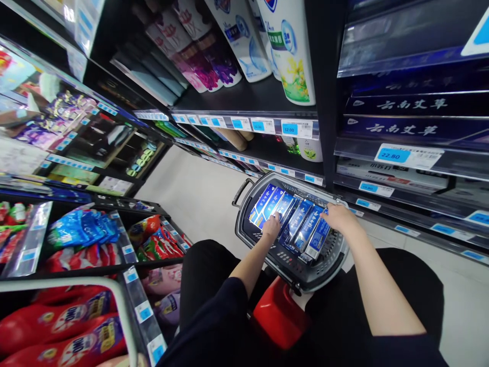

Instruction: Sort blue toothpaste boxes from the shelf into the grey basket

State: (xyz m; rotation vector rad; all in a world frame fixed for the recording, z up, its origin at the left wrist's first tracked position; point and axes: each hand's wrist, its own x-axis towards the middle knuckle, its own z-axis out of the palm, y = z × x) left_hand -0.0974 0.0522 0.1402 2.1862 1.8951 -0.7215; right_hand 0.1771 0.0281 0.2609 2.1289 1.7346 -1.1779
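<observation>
A dark grey shopping basket with pale grey edging holds several blue toothpaste boxes. Some stand side by side in a row; flatter ones lie at the basket's left end. My left hand reaches in with curled fingers on a box near the left end of the row. At the other end, my right hand has its fingertips closed on the rightmost toothpaste box. The undersides of both hands are hidden.
Beneath the basket shows a red plastic piece, between my knees. Dark shelves with bottles and blue toothpaste cartons rise ahead and right. Red detergent bottles and bagged goods fill the left shelves. Pale floor runs between.
</observation>
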